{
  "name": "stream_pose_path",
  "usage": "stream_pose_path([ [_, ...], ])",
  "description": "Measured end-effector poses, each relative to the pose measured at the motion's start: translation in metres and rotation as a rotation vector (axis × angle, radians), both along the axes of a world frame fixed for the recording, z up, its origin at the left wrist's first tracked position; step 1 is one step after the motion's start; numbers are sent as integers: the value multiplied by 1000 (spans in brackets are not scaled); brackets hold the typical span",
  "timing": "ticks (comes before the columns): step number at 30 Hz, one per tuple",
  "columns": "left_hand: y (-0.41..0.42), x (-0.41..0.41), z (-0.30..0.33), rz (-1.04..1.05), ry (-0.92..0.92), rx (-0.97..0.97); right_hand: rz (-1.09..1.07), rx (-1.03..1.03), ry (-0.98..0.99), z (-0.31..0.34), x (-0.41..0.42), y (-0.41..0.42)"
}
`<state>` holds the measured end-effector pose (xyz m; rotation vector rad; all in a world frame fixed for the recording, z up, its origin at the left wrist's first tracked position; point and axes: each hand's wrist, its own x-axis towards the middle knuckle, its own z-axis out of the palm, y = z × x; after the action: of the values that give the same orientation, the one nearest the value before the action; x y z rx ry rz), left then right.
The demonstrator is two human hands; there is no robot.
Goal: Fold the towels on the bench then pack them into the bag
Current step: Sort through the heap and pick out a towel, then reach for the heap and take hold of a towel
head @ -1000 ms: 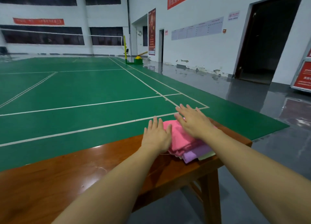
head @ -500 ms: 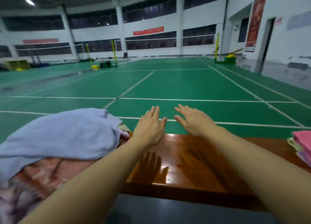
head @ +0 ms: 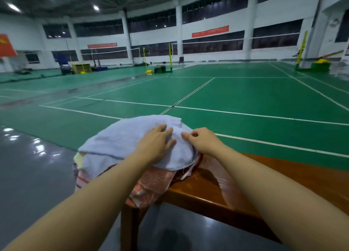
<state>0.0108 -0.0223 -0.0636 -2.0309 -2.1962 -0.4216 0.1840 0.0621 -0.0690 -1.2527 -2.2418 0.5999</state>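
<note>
Your left hand (head: 157,143) lies flat, fingers spread, on the pale blue towel (head: 120,143) topping the heap at the left end of the tabletop (head: 211,192). Your right hand (head: 203,140) curls in, pinching that towel's right edge. Reddish patterned towels (head: 151,186) spill over the near edge beneath.

Green court floor (head: 236,92), white walls (head: 217,22), ceiling lights (head: 96,7)

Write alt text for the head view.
Both hands reach a pale blue towel topping a pile at the end of a wooden bench: the left hand rests on it, the right hand pinches its edge. Green courts lie beyond.
</note>
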Motion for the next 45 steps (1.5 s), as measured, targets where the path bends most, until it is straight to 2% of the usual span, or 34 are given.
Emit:
stream_pose_path([
  [4,4,-4,-1,-22,-64,96,-35,-2,168,-2,-10,2],
  [7,5,-3,-3,-49,-99,187,-28,-92,325,1,-6,1],
  [11,0,5,-4,-121,-221,222,-99,-187,442,2,-3,6],
  [15,-9,15,1,-222,-95,258,-167,-309,743,6,2,11],
  [19,-6,24,3,-250,1,257,-235,-375,1007,27,41,16],
  [24,17,43,-11,-226,-34,215,-386,-345,1103,45,137,21],
  [28,24,96,-19,-301,-242,138,-596,-188,965,42,227,7],
  [30,25,131,-23,-382,-303,43,-682,-141,826,31,277,-5],
  [32,32,168,-34,-449,-297,-82,-735,-215,545,13,332,-19],
  [35,33,222,-55,-440,-241,-271,-768,-332,36,-4,403,-50],
  [38,38,256,-73,-400,-105,-222,-736,-513,-379,-8,448,-63],
  [40,43,271,-75,-300,-99,-228,-660,-706,-593,1,457,-64],
  [42,48,277,-77,-191,-135,-274,-607,-875,-714,12,450,-68],
  [43,49,278,-79,-161,-131,-304,-641,-911,-700,16,444,-68],
  [44,47,277,-81,-133,-139,-329,-722,-809,-676,17,441,-63],
  [45,43,273,-82,-124,-129,-334,-808,-587,-685,15,437,-57],
])
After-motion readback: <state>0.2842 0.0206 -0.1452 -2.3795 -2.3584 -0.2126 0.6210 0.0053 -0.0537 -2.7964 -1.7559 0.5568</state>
